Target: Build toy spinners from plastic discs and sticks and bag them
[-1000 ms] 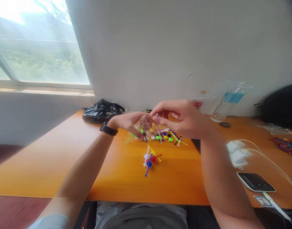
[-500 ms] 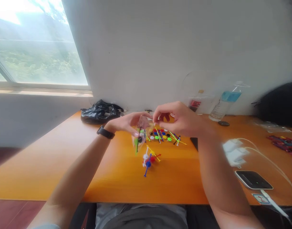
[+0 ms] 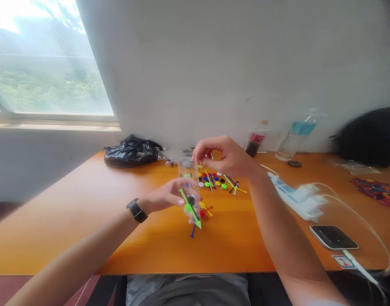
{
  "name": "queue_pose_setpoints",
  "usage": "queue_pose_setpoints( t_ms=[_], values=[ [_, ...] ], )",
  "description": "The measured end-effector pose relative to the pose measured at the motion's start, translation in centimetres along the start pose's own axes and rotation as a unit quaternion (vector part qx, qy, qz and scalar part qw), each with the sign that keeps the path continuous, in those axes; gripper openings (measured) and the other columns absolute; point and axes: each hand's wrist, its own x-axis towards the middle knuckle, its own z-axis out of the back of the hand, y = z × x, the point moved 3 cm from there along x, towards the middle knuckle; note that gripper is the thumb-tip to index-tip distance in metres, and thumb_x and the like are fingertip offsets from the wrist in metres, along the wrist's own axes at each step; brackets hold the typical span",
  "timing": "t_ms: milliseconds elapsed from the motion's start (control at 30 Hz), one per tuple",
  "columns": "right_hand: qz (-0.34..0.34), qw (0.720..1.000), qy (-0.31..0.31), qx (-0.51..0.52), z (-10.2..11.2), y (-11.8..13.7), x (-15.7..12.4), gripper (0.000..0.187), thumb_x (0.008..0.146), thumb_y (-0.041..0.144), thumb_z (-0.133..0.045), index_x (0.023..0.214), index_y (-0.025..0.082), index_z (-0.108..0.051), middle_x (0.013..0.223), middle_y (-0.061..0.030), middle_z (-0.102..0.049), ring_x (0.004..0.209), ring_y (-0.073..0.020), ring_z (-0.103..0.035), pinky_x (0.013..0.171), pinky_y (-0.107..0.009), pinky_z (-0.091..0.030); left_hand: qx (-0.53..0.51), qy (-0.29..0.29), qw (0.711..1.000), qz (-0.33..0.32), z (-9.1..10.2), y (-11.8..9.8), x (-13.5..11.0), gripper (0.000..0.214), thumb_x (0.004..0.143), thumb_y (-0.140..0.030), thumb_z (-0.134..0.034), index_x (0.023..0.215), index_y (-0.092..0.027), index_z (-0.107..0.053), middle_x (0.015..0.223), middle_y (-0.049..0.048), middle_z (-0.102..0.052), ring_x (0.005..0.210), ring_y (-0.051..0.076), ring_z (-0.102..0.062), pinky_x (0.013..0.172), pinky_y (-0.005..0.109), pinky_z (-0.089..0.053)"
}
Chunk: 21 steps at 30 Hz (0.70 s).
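Note:
My left hand (image 3: pixel 165 197), with a black band on its wrist, grips the lower part of a small clear plastic bag (image 3: pixel 189 187) that hangs upright over the orange table (image 3: pixel 86 221). Inside the bag sit a green stick (image 3: pixel 190 208) and a black disc (image 3: pixel 191 199). My right hand (image 3: pixel 225 156) pinches the bag's top edge. Behind the bag, a scatter of coloured sticks and discs (image 3: pixel 219 181) lies on the table. A small assembled cluster of sticks and discs (image 3: pixel 204 210) rests just below the bag, partly hidden by it.
A black plastic bag (image 3: pixel 131 151) lies at the back left by the wall. Two bottles (image 3: pixel 292 138) stand at the back right. A white power strip with cables (image 3: pixel 300 196), a phone (image 3: pixel 333 237) and more coloured pieces (image 3: pixel 378 189) occupy the right side.
The clear bag has been lifted off the pile and pulled upright, toward me. My left hand dropped lower and nearer, my right hand stayed above holding the bag's top.

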Motion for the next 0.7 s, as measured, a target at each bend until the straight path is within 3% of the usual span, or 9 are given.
queue_pose_setpoints(
  t_ms=[100,233,300,500,700],
  values=[
    [-0.01,1.0,-0.006,0.012,0.2,-0.9,0.1,0.007,0.085,0.016,-0.064,0.085,0.019,-0.07,0.09,-0.003,-0.073,0.084,-0.0172,-0.066,0.074,-0.028,-0.051,0.016,-0.007,1.0,0.022,-0.4,0.3,-0.3,0.053,0.074,-0.036,-0.092,0.119,-0.02,-0.069,0.111,0.0148,-0.074,0.101,0.032,-0.075,0.089,0.045,-0.058],
    [-0.019,0.999,0.004,0.035,0.1,-2.1,0.3,0.008,0.085,0.017,-0.064,0.086,0.019,-0.072,0.091,-0.0039,-0.075,0.085,-0.0173,-0.067,0.075,-0.028,-0.052,0.036,-0.068,0.997,0.017,0.8,1.1,-1.0,0.039,0.079,-0.031,-0.089,0.112,-0.021,-0.07,0.101,0.0091,-0.075,0.081,0.021,-0.075,0.061,0.025,-0.057],
    [-0.031,0.998,0.012,0.046,0.1,-2.8,0.3,0.01,0.085,0.018,-0.064,0.087,0.019,-0.073,0.092,-0.0042,-0.075,0.085,-0.0173,-0.068,0.074,-0.028,-0.052,0.033,-0.075,0.996,0.02,1.6,1.4,-1.4,0.038,0.078,-0.031,-0.089,0.11,-0.021,-0.071,0.097,0.0071,-0.074,0.075,0.018,-0.074,0.055,0.021,-0.053],
    [-0.058,0.996,0.033,0.062,-0.4,-4.8,0.6,0.011,0.084,0.02,-0.065,0.081,0.017,-0.075,0.09,-0.0052,-0.076,0.081,-0.0162,-0.067,0.071,-0.027,-0.051,-0.011,-0.06,0.998,0.018,3.4,1.8,-2.1,0.033,0.075,-0.029,-0.089,0.102,-0.017,-0.075,0.076,0.0027,-0.069,0.062,0.012,-0.064,0.06,0.022,-0.053],
    [-0.089,0.995,-0.047,0.016,0.1,-6.4,0.7,0.018,0.088,0.033,-0.069,0.095,0.017,-0.073,0.078,-0.0006,-0.068,0.067,-0.0115,-0.056,0.061,-0.024,-0.042,-0.031,-0.162,0.986,-0.013,4.8,1.8,-2.4,0.034,0.066,-0.019,-0.09,0.096,-0.017,-0.074,0.082,0.0024,-0.072,0.064,0.012,-0.068,0.058,0.018,-0.053]
  ],
)
